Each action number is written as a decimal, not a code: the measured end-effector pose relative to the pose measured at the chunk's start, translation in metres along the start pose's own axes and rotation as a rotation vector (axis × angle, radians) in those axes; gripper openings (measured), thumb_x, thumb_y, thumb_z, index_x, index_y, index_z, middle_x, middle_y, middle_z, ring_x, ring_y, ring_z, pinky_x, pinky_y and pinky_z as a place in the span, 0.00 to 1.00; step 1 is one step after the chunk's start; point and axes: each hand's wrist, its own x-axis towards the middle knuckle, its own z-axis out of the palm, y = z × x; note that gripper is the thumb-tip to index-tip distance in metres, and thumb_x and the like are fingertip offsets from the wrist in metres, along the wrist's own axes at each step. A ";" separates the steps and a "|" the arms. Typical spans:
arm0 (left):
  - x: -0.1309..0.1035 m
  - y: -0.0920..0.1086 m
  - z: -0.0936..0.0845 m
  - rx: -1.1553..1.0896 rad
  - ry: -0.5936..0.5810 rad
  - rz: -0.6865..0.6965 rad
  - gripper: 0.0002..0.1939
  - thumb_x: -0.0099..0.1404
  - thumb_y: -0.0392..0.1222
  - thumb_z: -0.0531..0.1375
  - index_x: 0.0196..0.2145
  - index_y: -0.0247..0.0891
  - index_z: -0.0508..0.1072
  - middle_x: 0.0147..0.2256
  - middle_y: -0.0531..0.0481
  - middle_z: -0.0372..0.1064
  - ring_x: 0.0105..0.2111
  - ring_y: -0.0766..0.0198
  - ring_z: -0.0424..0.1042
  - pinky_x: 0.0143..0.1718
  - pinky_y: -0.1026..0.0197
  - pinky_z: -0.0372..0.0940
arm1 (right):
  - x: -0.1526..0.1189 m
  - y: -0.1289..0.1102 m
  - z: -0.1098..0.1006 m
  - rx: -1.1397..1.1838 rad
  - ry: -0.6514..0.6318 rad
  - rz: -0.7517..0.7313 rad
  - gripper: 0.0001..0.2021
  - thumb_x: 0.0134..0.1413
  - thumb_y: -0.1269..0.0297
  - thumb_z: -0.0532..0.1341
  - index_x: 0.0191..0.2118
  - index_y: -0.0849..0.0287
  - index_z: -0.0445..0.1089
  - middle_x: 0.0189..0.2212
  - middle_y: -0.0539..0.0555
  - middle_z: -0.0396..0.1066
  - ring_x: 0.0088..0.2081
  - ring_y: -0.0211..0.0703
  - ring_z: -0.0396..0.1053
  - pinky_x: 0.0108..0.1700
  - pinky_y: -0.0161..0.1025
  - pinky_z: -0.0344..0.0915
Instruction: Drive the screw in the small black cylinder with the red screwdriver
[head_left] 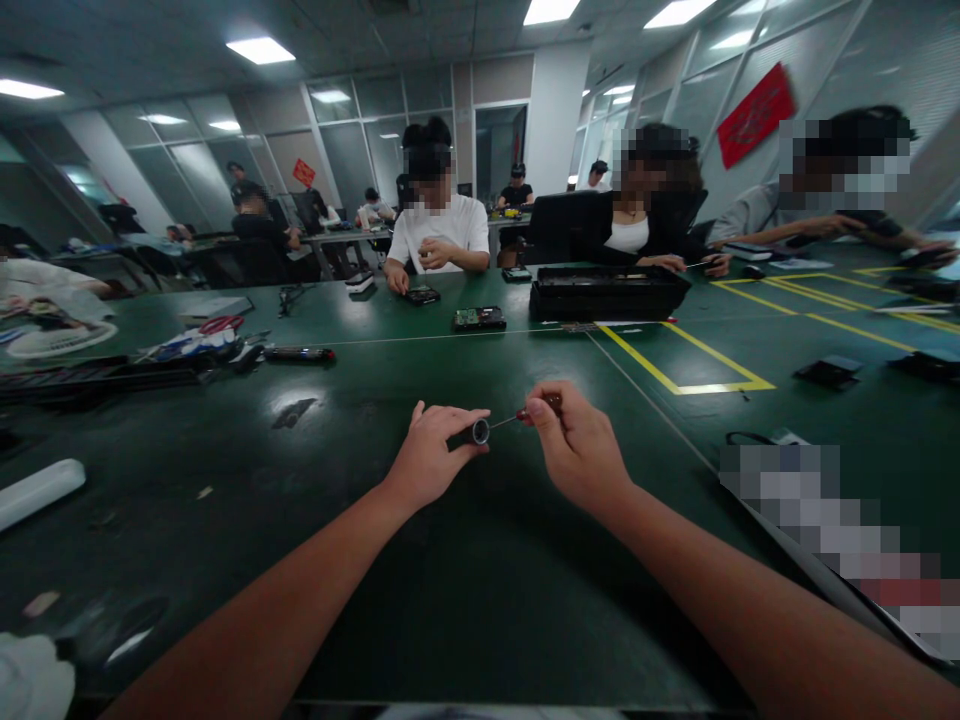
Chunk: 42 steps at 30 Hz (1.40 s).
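Note:
Between the thumb and fingers of my left hand [431, 452] is a small dark cylinder [480, 432], its round, light-rimmed end turned toward the right. My right hand [581, 440] is closed around the dark red handle of a screwdriver [520, 413]. The thin metal shaft points left and its tip reaches the cylinder's round end; whether it touches or enters cannot be made out. Both hands are held just above the green table top [450, 600]. Most of the cylinder's body is hidden by my left fingers.
A long black housing [611, 293] and a circuit board [480, 318] lie ahead. A dark pen-shaped tool [300, 354] and piled tools [202, 340] lie at the left. A blurred-out flat item [832, 540] rests at the right. Several people sit across the table, hands on parts.

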 end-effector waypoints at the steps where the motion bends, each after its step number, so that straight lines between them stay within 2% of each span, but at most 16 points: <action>1: 0.000 0.000 0.000 -0.001 0.007 0.002 0.21 0.66 0.43 0.65 0.56 0.54 0.72 0.52 0.52 0.74 0.54 0.55 0.69 0.67 0.31 0.39 | 0.000 0.000 0.000 -0.001 -0.008 0.000 0.08 0.69 0.59 0.53 0.40 0.54 0.66 0.31 0.52 0.75 0.33 0.44 0.75 0.36 0.41 0.65; 10: 0.000 -0.003 -0.001 -0.002 0.028 -0.005 0.21 0.65 0.41 0.65 0.55 0.53 0.73 0.52 0.51 0.74 0.55 0.54 0.69 0.67 0.32 0.41 | 0.001 0.002 0.003 0.073 -0.051 0.056 0.08 0.68 0.58 0.54 0.41 0.53 0.66 0.32 0.52 0.77 0.35 0.46 0.77 0.37 0.42 0.68; 19: 0.000 0.000 -0.001 0.012 0.045 0.002 0.20 0.65 0.42 0.65 0.55 0.53 0.73 0.51 0.51 0.74 0.54 0.54 0.69 0.66 0.31 0.42 | 0.000 -0.001 0.005 0.031 -0.061 0.060 0.08 0.68 0.58 0.53 0.41 0.54 0.67 0.32 0.53 0.76 0.35 0.46 0.76 0.36 0.41 0.66; 25: 0.000 -0.001 -0.001 0.006 0.041 -0.011 0.21 0.65 0.43 0.66 0.55 0.53 0.73 0.51 0.51 0.74 0.55 0.54 0.68 0.67 0.31 0.41 | -0.001 0.000 0.003 0.011 -0.019 0.057 0.08 0.69 0.58 0.53 0.41 0.54 0.67 0.32 0.53 0.76 0.34 0.45 0.76 0.36 0.41 0.66; 32: 0.000 -0.004 0.000 0.001 0.037 -0.026 0.21 0.64 0.44 0.66 0.55 0.53 0.73 0.52 0.53 0.74 0.55 0.54 0.69 0.67 0.31 0.40 | 0.000 -0.001 0.000 0.010 0.107 0.012 0.07 0.69 0.60 0.53 0.41 0.55 0.65 0.31 0.52 0.75 0.33 0.44 0.75 0.35 0.40 0.66; 38: 0.000 -0.006 0.002 -0.012 0.028 -0.035 0.21 0.64 0.45 0.67 0.54 0.54 0.74 0.51 0.53 0.74 0.55 0.54 0.69 0.67 0.32 0.39 | 0.001 -0.001 0.000 -0.021 0.057 -0.036 0.07 0.69 0.61 0.53 0.40 0.55 0.66 0.30 0.51 0.74 0.32 0.42 0.74 0.34 0.38 0.65; 42: 0.001 -0.007 0.002 -0.016 0.014 -0.060 0.21 0.64 0.45 0.67 0.54 0.53 0.74 0.52 0.53 0.74 0.55 0.54 0.69 0.67 0.32 0.39 | 0.002 0.001 -0.001 -0.058 0.072 -0.019 0.08 0.68 0.61 0.53 0.39 0.56 0.66 0.30 0.52 0.73 0.31 0.43 0.73 0.33 0.39 0.64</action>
